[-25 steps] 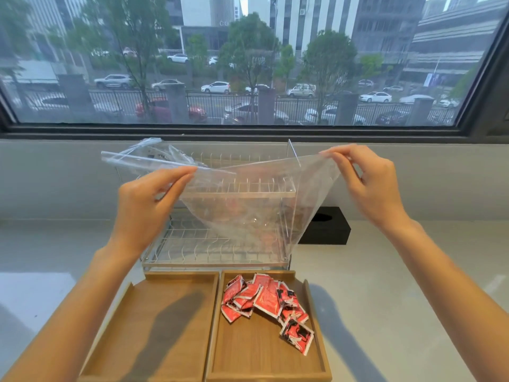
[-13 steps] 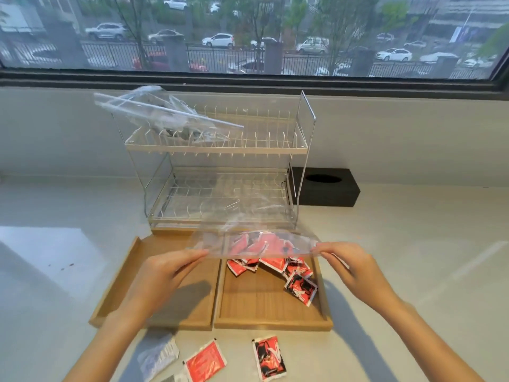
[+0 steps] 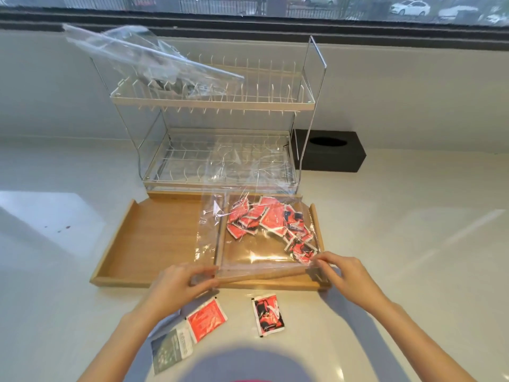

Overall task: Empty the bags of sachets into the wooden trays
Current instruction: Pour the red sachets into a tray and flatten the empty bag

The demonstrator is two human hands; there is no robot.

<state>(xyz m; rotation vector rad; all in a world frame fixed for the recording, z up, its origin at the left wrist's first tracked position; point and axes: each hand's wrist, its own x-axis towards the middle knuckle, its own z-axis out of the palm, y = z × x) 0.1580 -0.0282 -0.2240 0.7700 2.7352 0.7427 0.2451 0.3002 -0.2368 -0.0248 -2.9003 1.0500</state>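
A clear plastic bag (image 3: 248,172) is stretched over the right wooden tray (image 3: 319,230), reaching back onto the rack's lower shelf. My left hand (image 3: 179,285) pinches its near left corner and my right hand (image 3: 344,271) pinches its near right corner, both at the trays' front edge. A heap of red sachets (image 3: 270,221) lies in the right tray under the film. The left wooden tray (image 3: 154,238) holds no sachets. Another clear bag (image 3: 148,59) with grey sachets rests on the rack's top shelf.
A two-tier wire dish rack (image 3: 220,106) stands right behind the trays. A black tissue box (image 3: 330,154) sits at the back right. On the white counter near me lie two loose red sachets (image 3: 268,314) (image 3: 206,318) and a grey sachet (image 3: 170,351).
Both hands have brought the emptied bag down from chest height to the trays' front edge, laying it over the right tray. The camera has tilted downward.
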